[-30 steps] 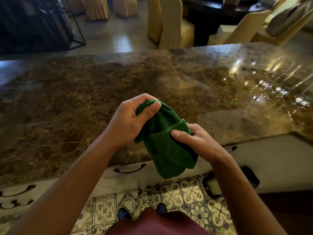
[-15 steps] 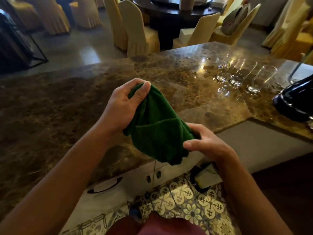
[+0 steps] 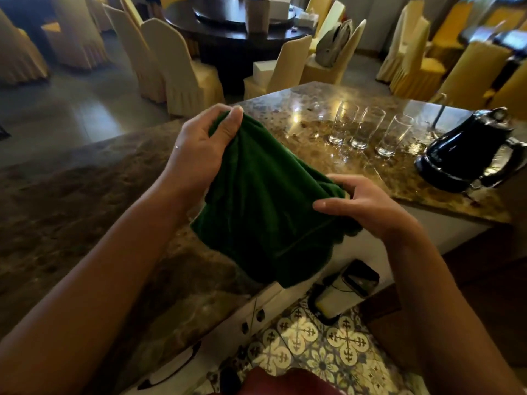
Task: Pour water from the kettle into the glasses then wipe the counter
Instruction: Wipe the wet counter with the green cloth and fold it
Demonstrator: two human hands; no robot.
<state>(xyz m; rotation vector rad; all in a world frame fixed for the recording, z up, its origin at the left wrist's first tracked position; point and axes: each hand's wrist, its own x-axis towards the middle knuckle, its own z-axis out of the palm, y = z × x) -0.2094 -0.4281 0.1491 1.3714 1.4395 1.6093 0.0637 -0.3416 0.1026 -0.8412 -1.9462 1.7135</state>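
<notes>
A dark green cloth (image 3: 265, 212) hangs spread between both my hands above the near edge of the brown marble counter (image 3: 85, 201). My left hand (image 3: 199, 155) pinches its upper corner, and my right hand (image 3: 368, 206) grips its right edge. Three clear glasses (image 3: 368, 131) stand in a row on the counter's right part, with wet shine around their bases. The black kettle (image 3: 467, 155) sits on its base to the right of the glasses, handle toward the right.
White cabinet fronts with dark handles (image 3: 171, 372) run below the counter, above a patterned tile floor (image 3: 322, 343). A dark device (image 3: 359, 277) lies on the floor near the cabinet. Covered chairs (image 3: 182, 69) and a round dark table (image 3: 242, 24) stand beyond the counter.
The view has swung right, bringing the glasses and kettle into sight. My hands have drawn apart and the bunched cloth has opened out between them.
</notes>
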